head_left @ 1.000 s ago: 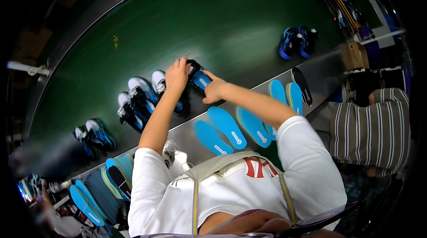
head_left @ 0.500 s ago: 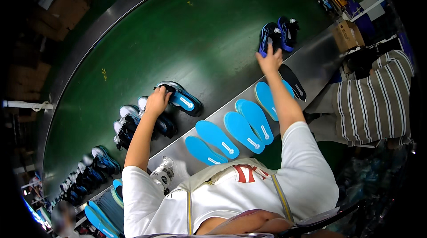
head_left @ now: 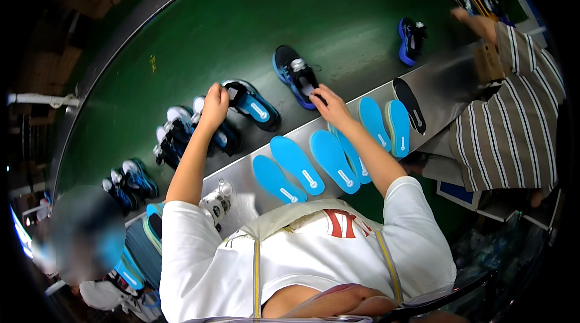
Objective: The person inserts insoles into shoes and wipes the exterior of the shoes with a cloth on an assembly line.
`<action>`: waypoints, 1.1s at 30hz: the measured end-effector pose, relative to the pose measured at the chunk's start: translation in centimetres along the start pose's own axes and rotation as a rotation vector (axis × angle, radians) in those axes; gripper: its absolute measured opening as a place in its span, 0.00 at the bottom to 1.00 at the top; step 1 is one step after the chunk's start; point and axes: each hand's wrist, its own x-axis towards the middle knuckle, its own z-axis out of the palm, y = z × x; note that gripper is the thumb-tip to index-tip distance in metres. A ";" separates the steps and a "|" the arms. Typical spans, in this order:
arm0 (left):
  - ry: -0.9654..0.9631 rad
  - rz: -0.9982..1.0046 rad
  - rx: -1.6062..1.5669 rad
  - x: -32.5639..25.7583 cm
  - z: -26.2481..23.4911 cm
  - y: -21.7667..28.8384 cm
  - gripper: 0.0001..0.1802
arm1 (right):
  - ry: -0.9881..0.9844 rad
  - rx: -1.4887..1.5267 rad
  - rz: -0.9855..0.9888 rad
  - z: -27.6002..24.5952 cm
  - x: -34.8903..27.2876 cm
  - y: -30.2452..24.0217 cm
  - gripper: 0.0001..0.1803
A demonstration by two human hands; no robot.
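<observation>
My right hand (head_left: 330, 105) pinches the heel collar of a black sneaker (head_left: 289, 66) with a blue-purple sole, which stands on the green conveyor belt. My left hand (head_left: 215, 105) is curled at the edge of another dark sneaker (head_left: 266, 122) that has a blue insole (head_left: 251, 105) inside. Whether its fingers grip that shoe's upper, I cannot make out. Below my hands, several blue insoles (head_left: 296, 163) lie along the steel ledge (head_left: 241, 169), partly hidden by my right forearm. A black insole (head_left: 409, 104) lies at their right end.
More sneakers (head_left: 172, 136) crowd the belt left of my hand, with others (head_left: 136, 179) farther left. One sneaker (head_left: 411, 42) stands at right. A co-worker in a striped shirt (head_left: 507, 118) reaches over the belt's right side. A clear plastic item (head_left: 217, 202) lies by my left elbow.
My right hand has drawn one sneaker of the right-hand pair leftward, toward me. My left hand has shifted off the top of the insole-filled sneaker to its edge. The co-worker's arm now reaches out.
</observation>
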 end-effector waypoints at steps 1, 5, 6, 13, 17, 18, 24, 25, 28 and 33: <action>0.056 0.031 -0.109 0.0 0.3 0.8 0.09 | -0.009 0.064 0.066 0.0 -1.1 -1.0 0.11; 0.047 -0.245 -0.744 -1.0 -0.3 4.6 0.05 | -0.040 0.083 0.211 -3.5 -4.3 -2.6 0.16; 0.075 -0.292 -0.797 -1.2 0.3 5.2 0.05 | -0.043 -0.010 0.241 -5.0 -5.5 -1.7 0.17; 0.162 -0.195 -0.261 -0.5 9.5 8.4 0.14 | -0.206 -0.344 0.457 -11.2 -12.0 2.9 0.14; 0.049 -0.160 -0.041 -0.1 11.3 8.6 0.21 | -0.141 -0.307 0.392 -11.4 -13.3 4.0 0.14; 0.007 -0.169 0.043 0.2 11.4 8.4 0.23 | -0.124 -0.307 0.413 -11.3 -13.4 4.4 0.16; -0.003 -0.309 -0.179 4.0 8.9 4.6 0.31 | -0.009 -0.569 0.328 -10.6 -12.6 3.7 0.14; -0.091 -0.353 -0.241 4.3 8.3 4.3 0.30 | -0.007 -0.573 0.337 -10.5 -12.6 4.1 0.14; -0.193 -0.404 -0.273 5.0 8.2 4.7 0.30 | -0.035 -0.569 0.385 -10.7 -12.6 5.5 0.15; -0.220 -0.402 -0.377 5.8 8.6 4.1 0.29 | -0.198 -0.549 0.451 -12.0 -11.4 5.4 0.18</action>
